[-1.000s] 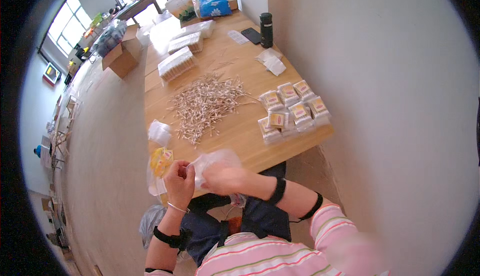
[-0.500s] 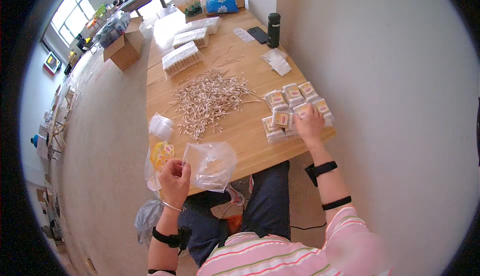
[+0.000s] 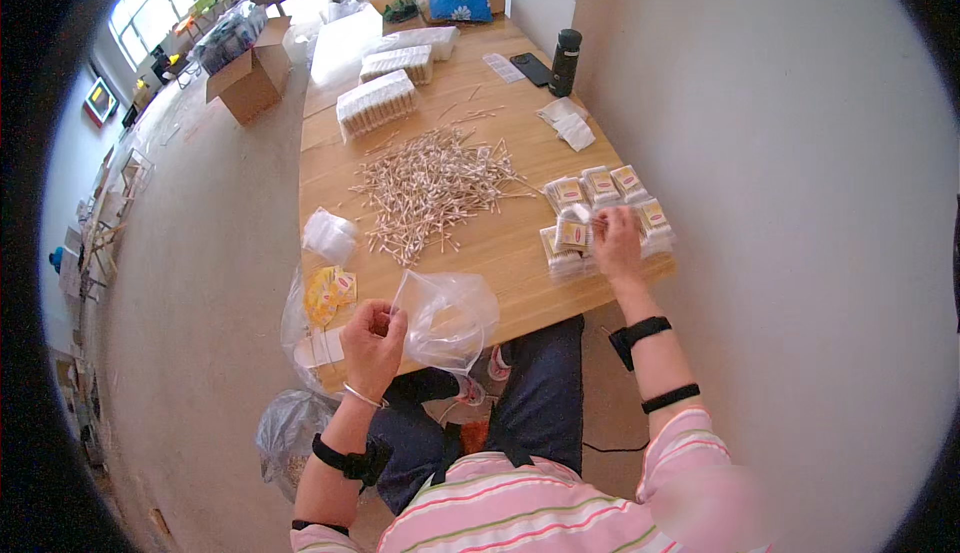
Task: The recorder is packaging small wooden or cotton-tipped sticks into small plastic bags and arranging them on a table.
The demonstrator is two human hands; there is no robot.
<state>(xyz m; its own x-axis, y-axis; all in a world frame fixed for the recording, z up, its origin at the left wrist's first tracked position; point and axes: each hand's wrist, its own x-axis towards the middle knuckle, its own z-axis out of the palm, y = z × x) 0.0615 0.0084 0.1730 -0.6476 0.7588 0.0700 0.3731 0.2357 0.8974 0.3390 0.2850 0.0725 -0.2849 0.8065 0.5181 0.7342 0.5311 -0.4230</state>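
My left hand [image 3: 374,345] pinches the edge of a clear plastic bag [image 3: 452,315], which hangs at the near edge of the table with its mouth spread. On the right, my right hand [image 3: 617,243] has its fingers closed on a small pack of cotton swabs, mostly hidden beneath them; a white end shows at the fingertips. Around it lie several more flat swab packs [image 3: 568,193] with yellow labels, some stacked on others. A wide heap of loose cotton swabs [image 3: 425,193] covers the middle of the wooden table [image 3: 520,303].
White bundles of swabs [image 3: 377,105] lie farther back. Near the left edge are folded clear bags [image 3: 330,237] and yellow labels [image 3: 328,293]. A dark bottle [image 3: 565,63], a phone [image 3: 531,69] and white papers [image 3: 568,123] sit along the right. The wall [image 3: 760,203] stands close on the right.
My left hand has moved slightly right and up with the bag. The right hand's fingers have drawn together on a pack, which now looks tilted. The whole view has shifted a little.
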